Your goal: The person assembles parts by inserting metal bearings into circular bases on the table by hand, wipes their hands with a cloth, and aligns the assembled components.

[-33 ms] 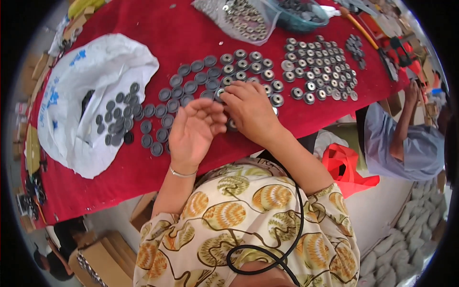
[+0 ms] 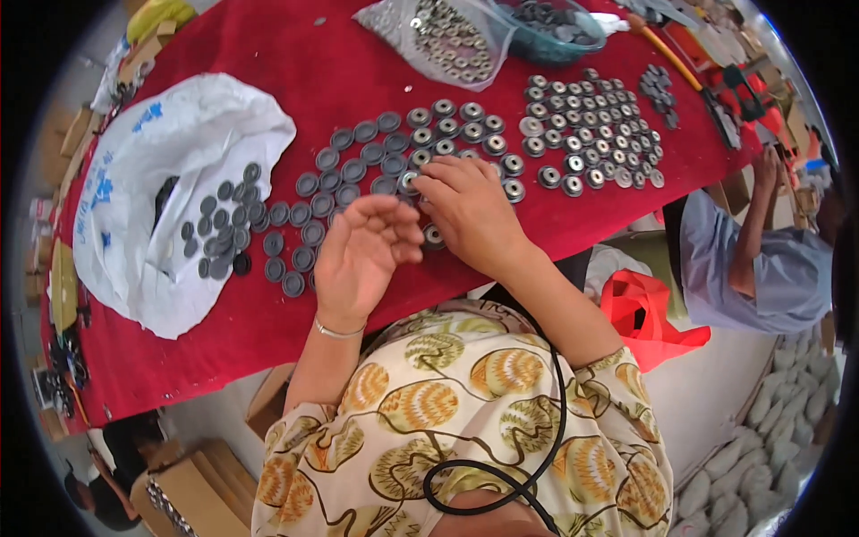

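- Nearest the camera is the person's patterned cream-and-ochre blouse (image 2: 465,430), with a black cable (image 2: 537,438) looping across it.
- The left hand (image 2: 362,255) hovers palm-up at the near edge of the table, fingers loosely curled and half open; whether anything lies in the palm cannot be told. A thin bangle (image 2: 338,331) circles that wrist.
- The right hand (image 2: 465,210) lies palm-down just beside it, fingers bent onto the cloth, fingertips touching the dark grey round discs (image 2: 358,170). One small disc (image 2: 433,235) shows just below the thumb; whether the fingers grip a piece is hidden.
- The table is covered with a red cloth (image 2: 295,63) that reaches from the near edge to the far one.
- The dark discs lie in curved rows left of and beyond the hands; some with silvery centres (image 2: 465,125) sit directly beyond the right hand.
- To the left a white plastic bag (image 2: 179,152) lies flat, carrying a loose cluster of dark discs (image 2: 219,228).
- Farther right, a dense block of smaller silvery-centred pieces (image 2: 595,134) is laid out in rows.
- At the far edge stand a clear bag of metal parts (image 2: 438,36) and a bluish bowl (image 2: 546,22).
- Right of the table, another person in a light blue shirt (image 2: 761,268) bends over; a red bag (image 2: 644,313) lies near, with pale sacks (image 2: 761,447) on the floor.
- Cardboard boxes (image 2: 188,492) sit under the table at lower left.
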A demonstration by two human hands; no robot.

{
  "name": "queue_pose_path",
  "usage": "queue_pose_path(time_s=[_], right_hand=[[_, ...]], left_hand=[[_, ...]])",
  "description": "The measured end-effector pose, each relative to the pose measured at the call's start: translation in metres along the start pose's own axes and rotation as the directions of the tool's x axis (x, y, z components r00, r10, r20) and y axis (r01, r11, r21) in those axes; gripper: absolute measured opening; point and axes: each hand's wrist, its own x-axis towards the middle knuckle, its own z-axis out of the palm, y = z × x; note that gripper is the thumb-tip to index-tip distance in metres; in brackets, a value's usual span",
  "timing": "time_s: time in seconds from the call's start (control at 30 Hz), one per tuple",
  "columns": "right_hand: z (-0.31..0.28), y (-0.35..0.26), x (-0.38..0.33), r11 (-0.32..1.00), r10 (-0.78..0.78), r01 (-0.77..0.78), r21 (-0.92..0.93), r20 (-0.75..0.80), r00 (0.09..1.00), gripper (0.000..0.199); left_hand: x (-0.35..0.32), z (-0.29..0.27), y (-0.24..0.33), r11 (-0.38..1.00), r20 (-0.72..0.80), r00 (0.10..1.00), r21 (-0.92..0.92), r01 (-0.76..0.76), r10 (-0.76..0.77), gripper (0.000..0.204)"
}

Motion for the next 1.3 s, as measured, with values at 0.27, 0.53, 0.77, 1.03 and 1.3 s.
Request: queue_pose_path(time_s=[0.27, 0.53, 0.77, 1.03, 1.3], right_hand=[[-0.05, 0.035, -0.058, 0.986, 0.166, -0.169, 0.016, -0.288, 0.943, 0.038], [-0.04, 0.059, -0.08, 0.981, 0.192, -0.178, 0.073, -0.414, 0.89, 0.037], [-0.032, 0.061, -0.091, 0.98, 0.198, -0.165, 0.113, -0.442, 0.875, 0.035], [-0.037, 0.053, -0.089, 0.973, 0.226, -0.187, 0.136, -0.4, 0.888, 0.032], [-0.039, 0.055, -0.088, 0.972, 0.229, -0.192, 0.134, -0.375, 0.898, 0.03]], left_hand=[[-0.066, 0.036, 0.001, 0.608, 0.105, 0.808, 0.716, 0.343, -0.579, 0.064], [-0.185, -0.072, -0.011, 0.599, -0.684, 0.646, 0.373, 0.709, -0.339, 0.054], [-0.224, -0.228, -0.02, 0.805, -0.844, 0.534, 0.345, 0.483, 0.041, 0.037], [-0.192, -0.251, -0.014, 0.775, -0.77, 0.637, 0.387, 0.5, -0.026, 0.035], [-0.223, -0.246, -0.003, 0.754, -0.751, 0.657, 0.392, 0.527, -0.068, 0.032]])
